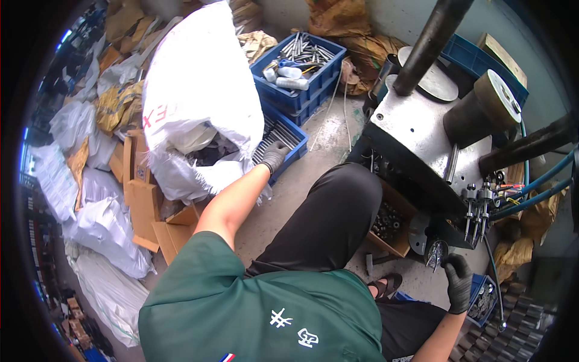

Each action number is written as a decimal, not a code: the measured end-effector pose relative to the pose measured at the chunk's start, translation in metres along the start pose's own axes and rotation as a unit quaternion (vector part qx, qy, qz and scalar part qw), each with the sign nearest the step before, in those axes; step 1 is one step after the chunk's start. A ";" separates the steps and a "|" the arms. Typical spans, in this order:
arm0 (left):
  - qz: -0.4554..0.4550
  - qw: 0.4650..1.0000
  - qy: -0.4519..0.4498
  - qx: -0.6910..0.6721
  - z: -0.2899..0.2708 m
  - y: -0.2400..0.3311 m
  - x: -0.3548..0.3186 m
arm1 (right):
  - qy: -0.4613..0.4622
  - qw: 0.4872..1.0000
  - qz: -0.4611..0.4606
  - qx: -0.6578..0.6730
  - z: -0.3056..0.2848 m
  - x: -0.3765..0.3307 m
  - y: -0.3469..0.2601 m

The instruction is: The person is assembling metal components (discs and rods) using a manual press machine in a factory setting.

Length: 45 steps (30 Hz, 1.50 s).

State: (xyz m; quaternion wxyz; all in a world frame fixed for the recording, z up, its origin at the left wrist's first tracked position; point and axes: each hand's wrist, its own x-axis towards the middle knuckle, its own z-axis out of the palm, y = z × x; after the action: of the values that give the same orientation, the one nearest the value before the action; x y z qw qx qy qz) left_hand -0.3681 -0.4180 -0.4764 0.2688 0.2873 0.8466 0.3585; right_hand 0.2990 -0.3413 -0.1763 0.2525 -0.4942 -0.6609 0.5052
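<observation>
Right of the seated person: one steel press point(422, 139), biggest item here. Flat grey plate top, dark cylindrical column rising from it, heavy brown roller on the far side, two blue hoses point(531, 193) running off its right edge.

Left side: one large white woven sack point(199, 90), open-mouthed, slumped against flattened cardboard point(142, 199) and more white sacks piled along the floor.

Blue plastic crates: two stacked at top centre point(298, 72), upper one full of loose metal rods plus a couple of white bottles. One lower crate point(283, 139) just in front of the sack, holding grey metal rods point(274, 133) laid side by side in a row. One small blue bin point(482, 298) at lower right with small metal parts.

One open cardboard box point(392, 223) under the press edge, filled with small dark parts.

Left hand point(274, 155), dark knit glove, arm stretched out past the sack mouth; fingers curled down onto the rods in the lower crate. Sack edge crowds the arm.

Right hand point(458, 277), black glove, fingers closed around the lower end of a small shiny metal piece point(435, 253) hanging at the press front, just below the valve fittings.

Concrete floor, dusty.
</observation>
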 end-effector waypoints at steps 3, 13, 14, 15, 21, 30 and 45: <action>-0.054 0.996 -0.034 0.056 0.009 -0.041 0.050 | -0.020 0.984 -0.001 -0.175 0.015 0.001 0.002; -0.081 0.994 -0.019 0.067 0.066 -0.068 0.102 | -0.033 0.979 0.087 -0.182 0.019 0.008 0.023; -0.074 0.995 -0.031 0.062 0.076 -0.058 0.099 | -0.020 0.978 0.093 -0.187 0.018 0.006 0.022; -0.104 0.990 -0.022 0.091 0.075 -0.055 0.102 | -0.024 0.979 0.095 -0.181 0.017 0.006 0.022; -0.086 0.986 -0.012 0.141 0.054 -0.102 0.104 | -0.024 0.978 0.054 -0.201 0.024 0.021 0.013; -0.144 0.837 0.196 -0.489 0.019 -0.006 0.047 | -0.026 0.971 0.009 -0.238 0.020 0.011 0.005; 0.266 0.662 -0.393 -0.580 0.012 0.464 -0.179 | -0.256 0.878 -0.075 -0.399 0.069 0.029 0.028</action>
State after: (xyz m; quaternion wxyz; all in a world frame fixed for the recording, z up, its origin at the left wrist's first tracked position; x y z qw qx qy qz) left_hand -0.1003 -0.2654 -0.0858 0.5821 0.4006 0.1706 0.6867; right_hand 0.2414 -0.3438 -0.2319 -0.1067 -0.3559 -0.8828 0.2875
